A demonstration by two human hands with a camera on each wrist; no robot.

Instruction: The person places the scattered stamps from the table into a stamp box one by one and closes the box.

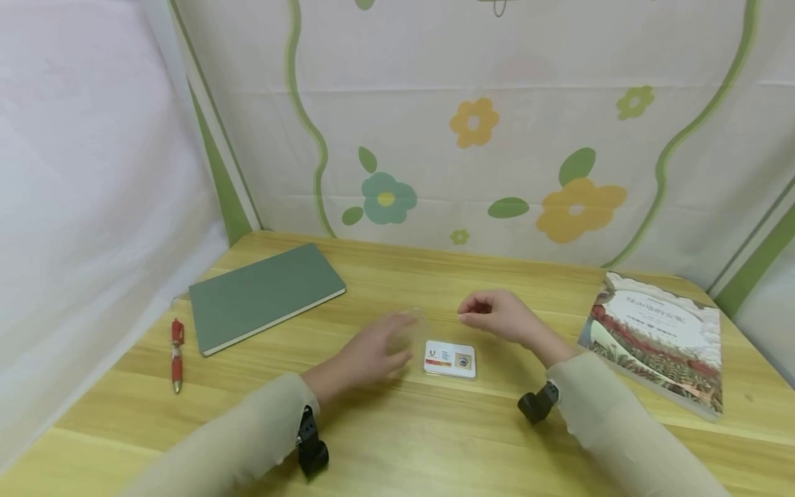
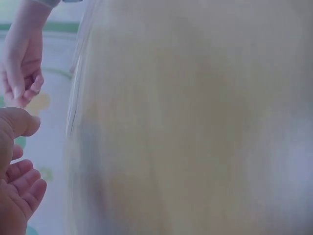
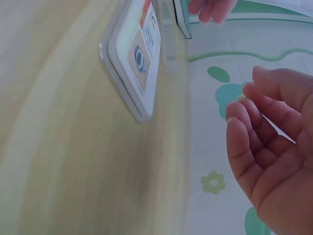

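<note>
A small white card with a logo, an orange strip and a round picture (image 1: 450, 359) lies flat on the table in the head view. In the right wrist view, the card (image 3: 139, 58) shows a clear rim. A thin transparent piece (image 1: 417, 323) is beside it, at the fingers of my left hand (image 1: 375, 348). That hand is blurred in the head view; the left wrist view shows its thumb apart from its fingers and nothing between them. Beyond the card, on its right, my right hand (image 1: 499, 315) hovers with loosely curled fingers, holding nothing.
A green notebook (image 1: 267, 297) lies at the back left, with a red pen (image 1: 177, 355) beside it. On the right is a book with a plant-patterned cover (image 1: 658, 338). A flowered cloth (image 1: 422, 138) hangs behind the wooden table (image 1: 397, 442).
</note>
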